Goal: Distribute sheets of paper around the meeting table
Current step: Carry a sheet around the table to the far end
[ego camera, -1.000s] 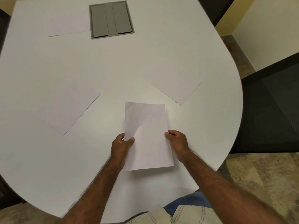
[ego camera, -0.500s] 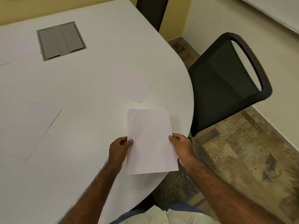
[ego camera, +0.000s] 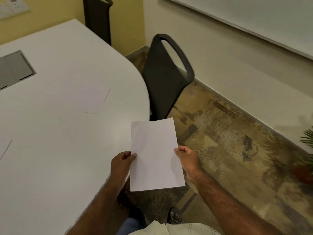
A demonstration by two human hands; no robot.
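I hold a white stack of paper sheets (ego camera: 155, 155) upright in front of me, beyond the rounded end of the white meeting table (ego camera: 50, 133), over the floor. My left hand (ego camera: 122, 162) pinches its left edge and my right hand (ego camera: 188, 158) pinches its right edge. One sheet (ego camera: 91, 102) lies flat on the table near the curved edge. The corner of another sheet (ego camera: 4, 151) shows at the far left.
A black mesh chair (ego camera: 166, 77) stands by the table's curved end, just past the held paper. A second dark chair (ego camera: 97, 17) stands at the back wall. A grey cable hatch (ego camera: 13, 68) sits in the tabletop. A potted plant (ego camera: 306, 150) is at the right edge.
My view and body have swung right and away from the table. The held paper, earlier over the tabletop, now hangs past its edge above the floor. Both hands keep their grip.
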